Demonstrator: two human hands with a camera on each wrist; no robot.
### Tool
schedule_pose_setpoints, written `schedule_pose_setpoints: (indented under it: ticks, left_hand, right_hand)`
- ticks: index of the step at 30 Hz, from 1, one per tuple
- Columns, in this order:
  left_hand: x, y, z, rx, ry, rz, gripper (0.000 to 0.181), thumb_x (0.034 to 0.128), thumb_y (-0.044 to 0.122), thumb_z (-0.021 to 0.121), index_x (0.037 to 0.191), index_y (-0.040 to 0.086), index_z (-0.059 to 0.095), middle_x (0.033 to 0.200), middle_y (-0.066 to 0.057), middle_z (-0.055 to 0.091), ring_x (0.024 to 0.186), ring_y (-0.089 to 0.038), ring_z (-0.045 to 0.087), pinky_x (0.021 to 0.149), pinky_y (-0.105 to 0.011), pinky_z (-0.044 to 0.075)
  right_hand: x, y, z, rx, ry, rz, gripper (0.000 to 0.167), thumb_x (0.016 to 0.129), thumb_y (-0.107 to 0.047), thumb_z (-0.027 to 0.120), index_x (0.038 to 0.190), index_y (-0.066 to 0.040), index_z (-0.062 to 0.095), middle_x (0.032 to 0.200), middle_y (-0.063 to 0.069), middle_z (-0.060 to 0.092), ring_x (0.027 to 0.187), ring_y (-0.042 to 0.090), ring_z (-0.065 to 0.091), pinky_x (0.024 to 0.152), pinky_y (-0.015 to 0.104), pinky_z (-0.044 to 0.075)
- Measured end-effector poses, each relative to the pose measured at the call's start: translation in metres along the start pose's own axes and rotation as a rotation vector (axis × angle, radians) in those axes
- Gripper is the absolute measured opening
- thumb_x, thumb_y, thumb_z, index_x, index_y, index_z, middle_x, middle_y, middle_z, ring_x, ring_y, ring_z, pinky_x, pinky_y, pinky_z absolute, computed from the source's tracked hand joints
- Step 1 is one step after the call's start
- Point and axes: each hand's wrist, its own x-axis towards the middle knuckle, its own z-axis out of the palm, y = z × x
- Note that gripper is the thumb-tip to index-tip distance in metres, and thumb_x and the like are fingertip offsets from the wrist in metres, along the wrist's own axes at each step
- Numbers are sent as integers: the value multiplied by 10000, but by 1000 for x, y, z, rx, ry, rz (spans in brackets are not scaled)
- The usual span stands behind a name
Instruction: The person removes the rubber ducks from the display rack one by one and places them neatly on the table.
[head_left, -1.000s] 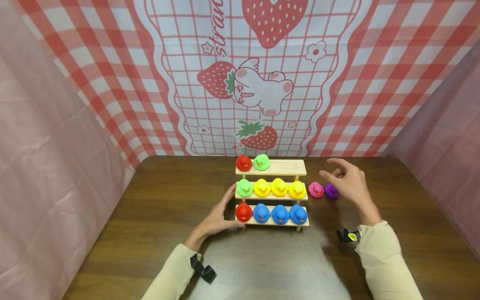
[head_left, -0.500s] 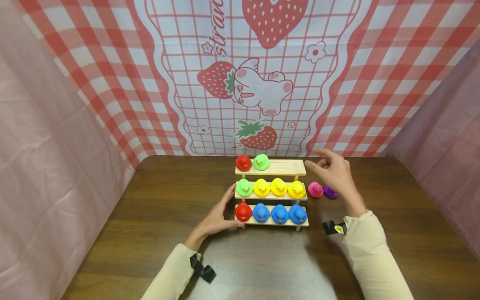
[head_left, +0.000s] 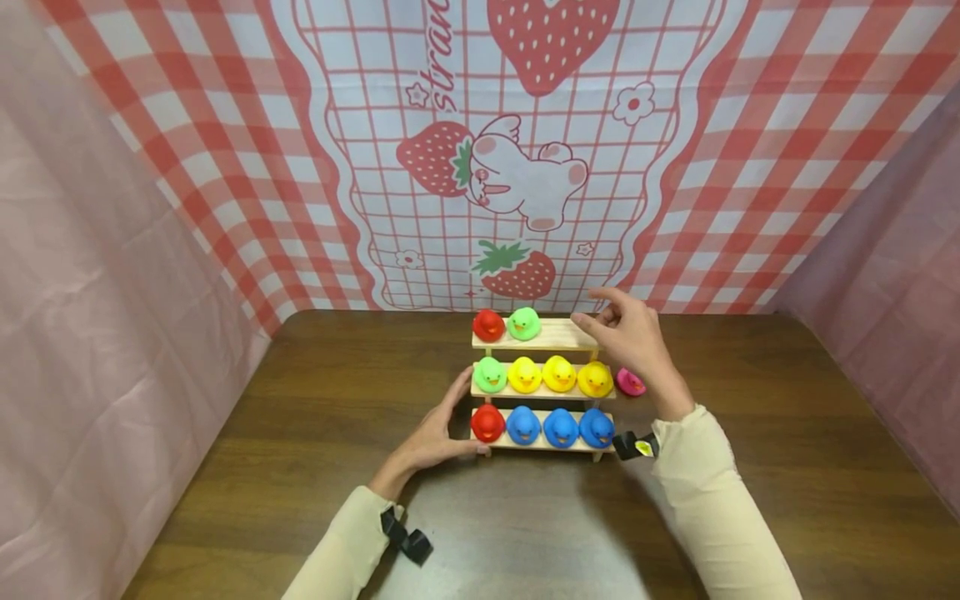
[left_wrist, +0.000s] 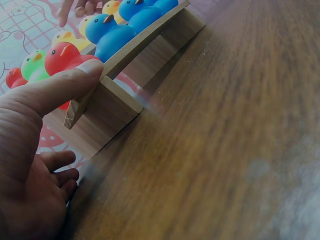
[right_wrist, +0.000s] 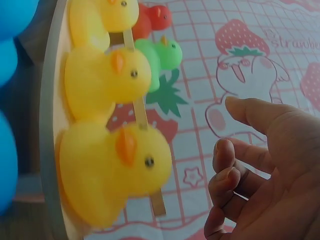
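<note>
A three-tier wooden stand (head_left: 555,332) bears several rubber ducks in the head view. On its top tier, a red duck (head_left: 489,326) and a green duck (head_left: 524,324) sit at the left. The middle tier carries a green duck (head_left: 491,375) and three yellow ducks (head_left: 559,374). Below are a red duck (head_left: 487,423) and three blue ducks (head_left: 561,427). My left hand (head_left: 431,437) holds the stand's left end, thumb (left_wrist: 65,87) on the bottom tier's corner. Over the top tier's right end hovers my right hand (head_left: 632,333), thumb and forefinger apart, nothing between them.
A pink duck (head_left: 631,382) lies on the brown table (head_left: 337,400) just right of the stand, partly behind my right hand. A strawberry-patterned cloth (head_left: 525,192) hangs behind the table, with pink curtains (head_left: 90,333) at the sides.
My right hand has moved left, from above the pink and purple ducks to the top tier's right end. The purple duck is now hidden behind it. My left hand keeps its place.
</note>
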Motion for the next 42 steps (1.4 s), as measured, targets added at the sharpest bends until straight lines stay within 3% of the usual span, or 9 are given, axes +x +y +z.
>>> schedule_pose_setpoints:
  ticks: [6, 14, 21, 32, 42]
  left_hand:
    - [0, 1, -1, 1, -4, -2, 1149, 753, 192, 877, 1602, 384, 127, 1635, -143, 329, 1530, -327, 280, 1209, -659, 193]
    - [0, 0, 0, -4, -2, -4, 1154, 744, 188, 883, 1602, 381, 135, 1631, -139, 335, 1530, -315, 282, 1214, -651, 188]
    - [-1, 0, -1, -3, 0, 6, 1151, 746, 191, 879, 1608, 355, 134, 1628, -157, 336, 1524, -337, 288, 1200, -670, 197]
    - [0, -1, 0, -5, -2, -7, 1157, 752, 195, 881, 1593, 424, 120, 1635, -117, 334, 1533, -283, 278, 1226, -629, 181]
    - [0, -1, 0, -4, -9, -15, 1148, 763, 191, 872, 1600, 401, 116, 1644, -120, 313, 1542, -293, 260, 1225, -645, 167]
  right_hand:
    - [6, -9, 13, 20, -46, 8, 495, 928, -311, 719, 1336, -54, 607, 775, 121, 652, 562, 167, 535, 526, 267, 444]
    - [11, -20, 29, 53, -89, -6, 478, 925, -306, 720, 1313, -45, 620, 728, 105, 649, 597, 188, 539, 804, 418, 454]
    - [14, -26, 41, 55, -133, -3, 506, 913, -345, 729, 1326, -75, 615, 679, 58, 593, 541, 171, 479, 554, 293, 411]
    - [15, -32, 56, 3, -187, 31, 582, 887, -408, 750, 1336, -69, 600, 761, 91, 611, 596, 179, 499, 531, 268, 398]
    - [14, -33, 63, -63, -154, 39, 576, 864, -451, 760, 1304, -105, 627, 849, 97, 679, 673, 196, 576, 554, 264, 440]
